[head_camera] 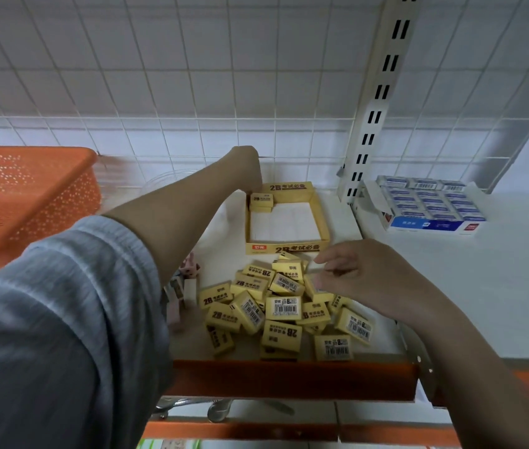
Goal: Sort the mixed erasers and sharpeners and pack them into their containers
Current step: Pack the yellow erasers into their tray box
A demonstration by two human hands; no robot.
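Erasers (284,306) in yellow 2B sleeves are heaped on the shelf, just below the right hand (354,273), whose fingers (326,259) are loosely spread and grip nothing. A few are stacked in the yellow tray (318,218), at its far corner, under the left hand (247,170); its fingers are hidden, so their state cannot be told. Each block is judged light and stiff, best pinched across its narrow sides.
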